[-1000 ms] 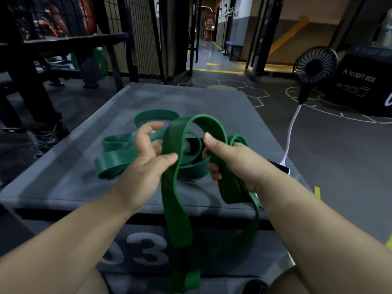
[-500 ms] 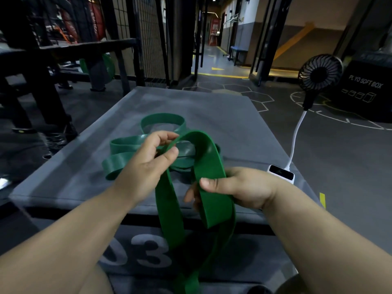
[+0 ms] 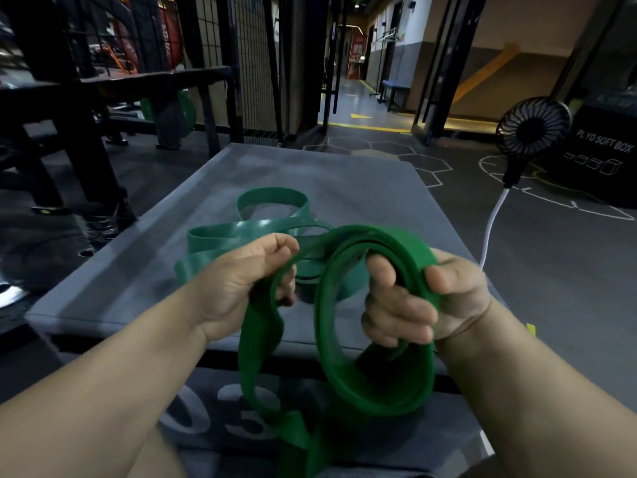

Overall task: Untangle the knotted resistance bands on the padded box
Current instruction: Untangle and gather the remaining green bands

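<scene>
Left hand (image 3: 238, 288) and right hand (image 3: 427, 298) grip the green band (image 3: 372, 339) arching between them

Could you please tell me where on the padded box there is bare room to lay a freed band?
Bare: the far end of the padded box beyond the lighter bands, and the strip along its left edge. Crowded: the near middle, where left hand and right hand grip the dark band.

Support: grey padded rectangular box (image 3: 344, 174), fabric top slightly creased, white numerals "03" on near front face. On top, ctr-left: tangle of lighter green flat rubber bands (image 3: 224, 231), loops overlapping, one loop toward far end. Also darker green flat band (image 3: 396, 239), raised above near edge, hanging down front face.
</scene>
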### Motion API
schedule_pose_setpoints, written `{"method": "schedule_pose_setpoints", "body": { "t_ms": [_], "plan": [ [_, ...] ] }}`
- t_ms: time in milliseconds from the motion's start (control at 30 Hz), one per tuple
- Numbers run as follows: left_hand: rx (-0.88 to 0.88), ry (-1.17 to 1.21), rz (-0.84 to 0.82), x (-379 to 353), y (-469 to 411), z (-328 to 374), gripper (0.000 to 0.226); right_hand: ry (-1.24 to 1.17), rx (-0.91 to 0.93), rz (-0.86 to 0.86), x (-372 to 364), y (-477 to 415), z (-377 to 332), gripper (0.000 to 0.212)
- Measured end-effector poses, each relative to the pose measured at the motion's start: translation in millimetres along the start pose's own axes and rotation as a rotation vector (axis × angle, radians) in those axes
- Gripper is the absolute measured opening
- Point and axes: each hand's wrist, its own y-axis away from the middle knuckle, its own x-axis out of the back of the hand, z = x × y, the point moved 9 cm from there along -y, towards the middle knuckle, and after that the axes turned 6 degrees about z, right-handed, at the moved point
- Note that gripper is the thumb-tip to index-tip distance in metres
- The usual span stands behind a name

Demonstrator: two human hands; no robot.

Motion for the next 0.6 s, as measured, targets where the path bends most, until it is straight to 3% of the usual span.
{"method": "schedule_pose_setpoints", "body": {
  "t_ms": [100, 167, 233, 300, 367, 433, 533, 600],
  "plan": [
    [0.054, 0.144, -0.073, -6, 2, 2, 0.045, 0.018, 0.037, 0.051, 4, 2, -10, 0.03],
    [0.063, -0.088, -0.026, -10, 1, -6, 0.029, 0.007, 0.045, 0.07, 4, 1, -11, 0.028],
    [0.004, -0.404, 0.012, -16, 1, -12, 0.036, -0.011, 0.038, 0.067, 1, -1, -9, 0.026],
    [-0.047, -0.498, 0.029, -24, 0, -16, 0.04, -0.011, 0.036, 0.063, 0, -5, -7, 0.025],
    [-0.075, -0.486, 0.093, -25, 4, -12, 0.035, -0.025, 0.04, 0.078, 1, -7, -6, 0.025],
    [-0.109, -0.362, 0.104, -25, 7, -6, 0.05, -0.057, 0.034, 0.098, 4, -8, -5, 0.025],
    [-0.137, -0.223, -0.006, -35, 11, -3, 0.08, -0.09, 0.029, 0.091, 4, -11, -4, 0.027],
    [-0.146, -0.281, -0.071, -38, 13, -11, 0.075, -0.092, 0.017, 0.09, 5, -13, -2, 0.028]
  ]
}}
